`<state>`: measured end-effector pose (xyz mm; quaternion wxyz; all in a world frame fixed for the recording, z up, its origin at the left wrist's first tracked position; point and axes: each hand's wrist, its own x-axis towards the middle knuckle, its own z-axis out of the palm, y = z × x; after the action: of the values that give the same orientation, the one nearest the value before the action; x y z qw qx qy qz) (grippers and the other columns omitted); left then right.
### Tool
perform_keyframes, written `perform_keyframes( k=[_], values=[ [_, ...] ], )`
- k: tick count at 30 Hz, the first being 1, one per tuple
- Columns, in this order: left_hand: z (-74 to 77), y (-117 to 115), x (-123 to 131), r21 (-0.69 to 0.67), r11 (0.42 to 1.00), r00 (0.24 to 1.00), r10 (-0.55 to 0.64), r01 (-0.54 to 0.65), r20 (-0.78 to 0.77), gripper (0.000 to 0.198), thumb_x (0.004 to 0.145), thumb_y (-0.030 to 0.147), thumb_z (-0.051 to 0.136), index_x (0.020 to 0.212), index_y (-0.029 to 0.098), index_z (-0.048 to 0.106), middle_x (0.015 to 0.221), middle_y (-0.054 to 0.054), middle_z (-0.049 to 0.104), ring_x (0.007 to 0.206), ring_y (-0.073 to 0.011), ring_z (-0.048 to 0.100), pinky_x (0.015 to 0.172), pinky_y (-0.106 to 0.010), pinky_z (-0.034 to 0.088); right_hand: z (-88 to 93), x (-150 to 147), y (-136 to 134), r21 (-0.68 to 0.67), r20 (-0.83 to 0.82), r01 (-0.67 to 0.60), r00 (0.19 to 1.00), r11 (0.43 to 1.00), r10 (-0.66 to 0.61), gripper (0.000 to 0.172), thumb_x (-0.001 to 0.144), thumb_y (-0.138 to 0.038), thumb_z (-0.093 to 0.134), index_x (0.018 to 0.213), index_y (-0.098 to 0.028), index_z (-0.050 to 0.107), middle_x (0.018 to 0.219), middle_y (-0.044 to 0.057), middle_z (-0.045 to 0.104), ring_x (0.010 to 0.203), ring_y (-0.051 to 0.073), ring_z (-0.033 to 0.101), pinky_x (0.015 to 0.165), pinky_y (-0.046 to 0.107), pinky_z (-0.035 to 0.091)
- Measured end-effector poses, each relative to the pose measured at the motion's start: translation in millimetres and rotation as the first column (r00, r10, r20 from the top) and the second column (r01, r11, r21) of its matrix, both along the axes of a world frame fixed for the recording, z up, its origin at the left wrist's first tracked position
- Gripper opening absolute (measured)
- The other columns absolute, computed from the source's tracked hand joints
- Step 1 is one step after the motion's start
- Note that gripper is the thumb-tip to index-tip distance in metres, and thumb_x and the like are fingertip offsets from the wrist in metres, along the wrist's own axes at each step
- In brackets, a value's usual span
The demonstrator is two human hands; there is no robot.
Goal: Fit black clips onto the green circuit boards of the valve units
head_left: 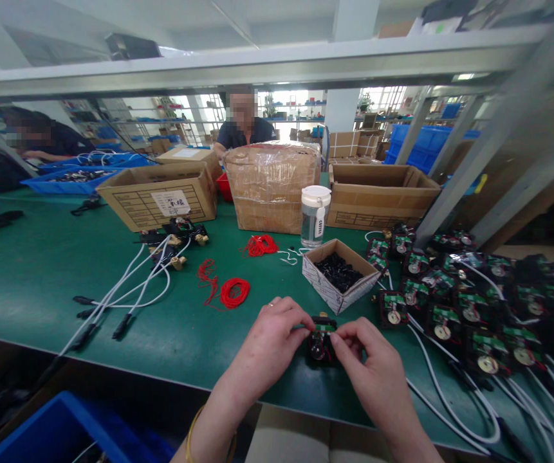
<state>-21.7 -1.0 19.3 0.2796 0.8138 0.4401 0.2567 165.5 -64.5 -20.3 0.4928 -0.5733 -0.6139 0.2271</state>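
Note:
A small black housing with a green circuit board (322, 350) and a round clear part rests on the green table near its front edge. From the left, my left hand (277, 337) pinches at the board's upper left side, thumb and forefinger together. My right hand (370, 360) has its thumb and fingertips closed at the board's upper right side. Any tiny part or wire between the fingertips is too small to make out. Just behind stands an open carton tray (341, 302) of small black pieces.
Several similar black units with boards (443, 321) and white cables crowd the right side. More cabled units (175, 244) lie left. Red wire bundles (235, 292), a lidded clear jug (313, 225) and cardboard boxes (271, 193) stand behind. A metal post (470, 154) rises right. Co-workers sit across.

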Motion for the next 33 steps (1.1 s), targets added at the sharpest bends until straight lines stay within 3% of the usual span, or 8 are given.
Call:
perform_keyframes(
  k=[5, 10, 22, 33],
  values=[
    [1.7, 1, 4, -0.029, 0.999, 0.999, 0.014, -0.013, 0.035, 0.018, 0.091, 0.006, 0.065, 0.09, 0.022, 0.073, 0.092, 0.0, 0.073, 0.093, -0.0188, 0.066, 0.086, -0.032, 0.048, -5.3, 3, 3, -0.013, 0.028, 0.041, 0.999, 0.999, -0.041, 0.024, 0.098, -0.036, 0.058, 0.078, -0.023, 0.064, 0.073, -0.002, 0.058, 0.061, 0.016, 0.053, 0.055, 0.026, 0.04],
    [4.8, 2, 13, -0.018, 0.998, 0.998, 0.06, -0.06, -0.01, 0.026, 0.085, 0.003, 0.064, 0.102, 0.022, 0.072, 0.093, -0.001, 0.073, 0.09, -0.0186, 0.067, 0.083, -0.03, 0.049, -14.0, 6, 6, -0.003, 0.147, 0.102, 0.984, 0.995, -0.101, 0.024, 0.098, -0.036, 0.055, 0.079, -0.023, 0.062, 0.074, -0.001, 0.057, 0.062, 0.017, 0.053, 0.057, 0.028, 0.039],
    [20.3, 4, 20, 0.053, 0.997, 0.958, 0.067, -0.055, -0.278, 0.016, 0.088, 0.008, 0.06, 0.081, 0.022, 0.066, 0.082, -0.001, 0.069, 0.085, -0.02, 0.065, 0.074, -0.03, 0.044, -6.7, -3, 7, -0.002, 0.262, 0.135, 0.956, 0.991, -0.13, 0.021, 0.098, -0.034, 0.048, 0.081, -0.024, 0.054, 0.082, 0.001, 0.053, 0.071, 0.02, 0.053, 0.063, 0.031, 0.036],
    [12.8, 4, 18, 0.022, 0.995, 0.975, 0.097, -0.094, -0.201, 0.017, 0.084, 0.005, 0.062, 0.082, 0.021, 0.066, 0.084, -0.001, 0.065, 0.083, -0.0191, 0.063, 0.074, -0.029, 0.045, -4.1, 0, 10, -0.058, 0.303, 0.137, 0.946, 0.989, -0.113, 0.019, 0.096, -0.034, 0.048, 0.08, -0.024, 0.052, 0.081, 0.002, 0.052, 0.069, 0.02, 0.052, 0.063, 0.032, 0.034]
  ],
)
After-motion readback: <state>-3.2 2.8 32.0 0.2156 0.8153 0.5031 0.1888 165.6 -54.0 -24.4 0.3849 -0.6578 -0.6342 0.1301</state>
